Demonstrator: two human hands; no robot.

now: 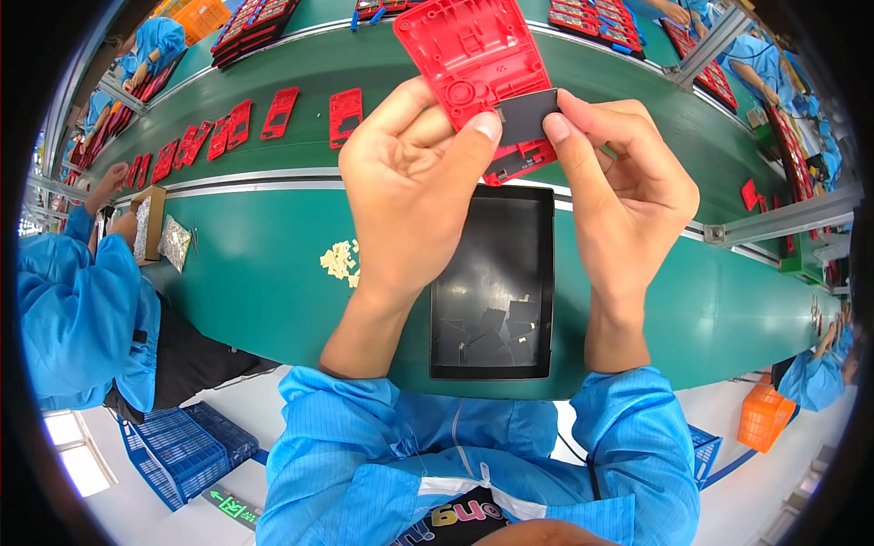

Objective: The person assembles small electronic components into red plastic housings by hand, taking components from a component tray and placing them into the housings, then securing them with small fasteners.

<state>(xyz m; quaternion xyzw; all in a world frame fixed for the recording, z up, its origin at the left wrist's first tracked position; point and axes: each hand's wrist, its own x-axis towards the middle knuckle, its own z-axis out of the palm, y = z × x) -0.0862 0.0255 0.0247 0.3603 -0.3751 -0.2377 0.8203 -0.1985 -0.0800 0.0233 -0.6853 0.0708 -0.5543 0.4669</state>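
Note:
Raised over the bench, a red plastic housing [473, 47] shows its moulded inner side, with ribs and a round boss. My left hand [410, 173] is closed on its left edge, thumb laid across the front. Between the thumb and fingers of my right hand [624, 164] is a thin dark grey rectangular panel [528, 118], its left end against the housing near my left thumb. Below my hands stands a black tray [492, 227] with several dark flat pieces [494, 326] in it. Small cream-coloured pieces [340, 260] lie heaped left of the tray.
Several red housings [279, 113] lie in a row on the green conveyor [300, 68] beyond the bench. A co-worker in blue [82, 309] sits at my left beside a cardboard box [148, 223] and a clear bag [175, 242]. Blue crates [173, 455] stand on the floor.

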